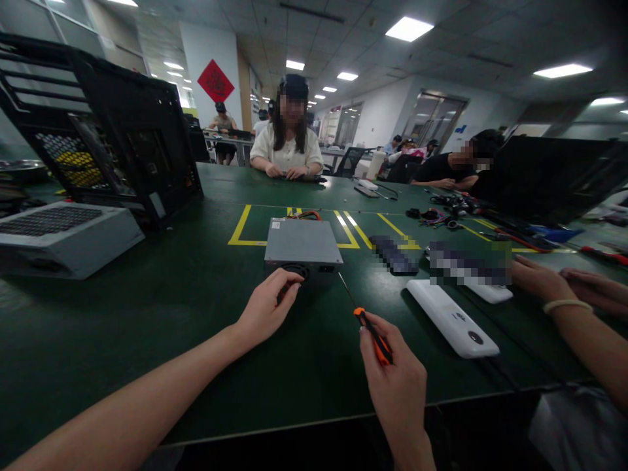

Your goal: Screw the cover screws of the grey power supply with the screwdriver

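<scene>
A grey computer power supply [305, 241] lies on the green table in front of me, its fan grille and power socket facing my side. At the fan side is my left hand [267, 304], thumb and forefinger drawn close together near the grille. Whatever lies between those fingertips, if anything, is too small to make out. My right hand [397, 366] is wrapped round the orange and black handle of a screwdriver [373, 335]. The screwdriver's thin shaft points up and left, its tip close to the power supply's lower right corner beside the socket.
A black computer case [161, 150] and another power supply [63, 232] stand at left. To the right lie a white power bank-like device [454, 319], a dark phone-like object [394, 255], cables [436, 216] and a co-worker's hands [544, 281]. Another person sits across the table [216, 190].
</scene>
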The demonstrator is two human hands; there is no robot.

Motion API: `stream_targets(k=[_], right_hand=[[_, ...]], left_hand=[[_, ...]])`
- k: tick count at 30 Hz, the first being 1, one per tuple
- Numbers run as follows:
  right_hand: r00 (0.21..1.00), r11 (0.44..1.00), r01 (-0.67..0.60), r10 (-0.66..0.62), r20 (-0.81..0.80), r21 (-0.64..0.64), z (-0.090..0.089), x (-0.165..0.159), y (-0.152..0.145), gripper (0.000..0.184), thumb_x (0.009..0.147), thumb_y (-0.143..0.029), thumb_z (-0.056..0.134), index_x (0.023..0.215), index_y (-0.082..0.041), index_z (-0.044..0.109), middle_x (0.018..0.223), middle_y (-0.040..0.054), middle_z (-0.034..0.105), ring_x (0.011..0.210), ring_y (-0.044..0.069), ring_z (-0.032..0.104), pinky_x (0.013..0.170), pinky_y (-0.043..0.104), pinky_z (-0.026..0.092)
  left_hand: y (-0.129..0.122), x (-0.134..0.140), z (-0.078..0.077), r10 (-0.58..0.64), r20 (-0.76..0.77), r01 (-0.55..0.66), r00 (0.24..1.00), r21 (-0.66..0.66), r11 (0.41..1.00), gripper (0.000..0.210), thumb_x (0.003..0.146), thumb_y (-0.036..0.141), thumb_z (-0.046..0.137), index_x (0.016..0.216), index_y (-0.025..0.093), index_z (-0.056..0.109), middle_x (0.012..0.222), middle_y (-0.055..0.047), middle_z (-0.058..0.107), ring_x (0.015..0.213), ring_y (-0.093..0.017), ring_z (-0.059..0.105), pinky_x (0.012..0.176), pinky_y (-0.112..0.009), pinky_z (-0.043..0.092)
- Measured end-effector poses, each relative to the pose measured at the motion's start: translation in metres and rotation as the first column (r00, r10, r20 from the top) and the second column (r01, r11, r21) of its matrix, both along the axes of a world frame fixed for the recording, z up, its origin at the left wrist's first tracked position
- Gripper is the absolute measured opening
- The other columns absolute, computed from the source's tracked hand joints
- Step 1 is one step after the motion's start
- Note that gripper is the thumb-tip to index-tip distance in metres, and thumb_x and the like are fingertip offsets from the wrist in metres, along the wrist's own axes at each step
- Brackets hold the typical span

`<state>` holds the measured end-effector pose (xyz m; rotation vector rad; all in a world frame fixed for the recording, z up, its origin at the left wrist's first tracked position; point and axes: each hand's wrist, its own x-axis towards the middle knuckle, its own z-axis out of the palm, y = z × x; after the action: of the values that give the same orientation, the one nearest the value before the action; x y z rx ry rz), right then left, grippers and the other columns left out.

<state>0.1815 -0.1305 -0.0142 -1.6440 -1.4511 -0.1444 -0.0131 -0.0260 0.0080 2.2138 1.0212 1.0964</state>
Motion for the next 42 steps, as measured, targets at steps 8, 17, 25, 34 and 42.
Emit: stream_targets(k=[8,17,25,34,42], right_hand=[[0.999,1.0,-0.002,0.002,0.035,-0.009,0.001,-0.002,0.002,0.024,0.083,-0.029,0.048,0.103,-0.019,0.057,0.091,0.006,0.066,0.079,0.019,0.064,0.069,0.032,0.051],[0.991,0.984,0.015,-0.038,0.128,0.177,0.002,-0.005,0.007,0.024,0.08,-0.027,0.056,0.102,-0.018,0.052,0.096,0.0076,0.058,0.09,0.019,0.056,0.079,0.036,0.049],[0.991,0.983,-0.053,0.03,0.13,0.174,0.008,-0.007,0.008,0.019,0.085,-0.021,0.046,0.104,-0.019,0.049,0.091,0.0057,0.059,0.081,0.016,0.06,0.068,0.028,0.051],[0.981,0.938,-0.161,0.12,0.149,0.306,0.008,-0.01,0.008,0.024,0.076,-0.015,0.06,0.097,-0.019,0.05,0.093,0.0055,0.057,0.087,0.017,0.058,0.078,0.033,0.05],[0.972,0.915,-0.22,0.176,0.154,0.339,0.005,-0.026,0.005,0.038,0.075,-0.009,0.058,0.11,-0.019,0.046,0.095,0.0066,0.057,0.088,0.017,0.058,0.075,0.032,0.052]], left_hand=[[-0.001,0.001,-0.001,0.005,-0.037,-0.003,0.999,0.077,0.997,0.021,0.088,0.023,0.039,0.103,0.02,0.053,0.097,-0.004,0.057,0.085,-0.014,0.056,0.073,-0.029,0.049],[0.03,-0.021,0.005,0.275,-0.235,-0.086,0.932,0.595,0.799,0.037,0.086,0.023,0.046,0.123,0.021,0.044,0.129,-0.008,0.049,0.123,-0.023,0.039,0.102,-0.046,0.028],[0.039,-0.033,0.009,0.299,-0.266,-0.131,0.916,0.506,0.852,0.028,0.086,0.031,0.046,0.112,0.021,0.051,0.117,-0.007,0.057,0.11,-0.022,0.049,0.088,-0.04,0.04],[0.03,-0.057,0.009,0.38,-0.236,-0.197,0.895,0.555,0.808,0.02,0.084,0.032,0.05,0.098,0.019,0.057,0.1,-0.007,0.06,0.095,-0.022,0.051,0.084,-0.04,0.044],[0.036,-0.06,0.007,0.196,-0.338,0.052,0.921,0.603,0.796,0.029,0.087,0.018,0.045,0.115,0.022,0.052,0.117,-0.006,0.057,0.112,-0.021,0.048,0.092,-0.042,0.042]])
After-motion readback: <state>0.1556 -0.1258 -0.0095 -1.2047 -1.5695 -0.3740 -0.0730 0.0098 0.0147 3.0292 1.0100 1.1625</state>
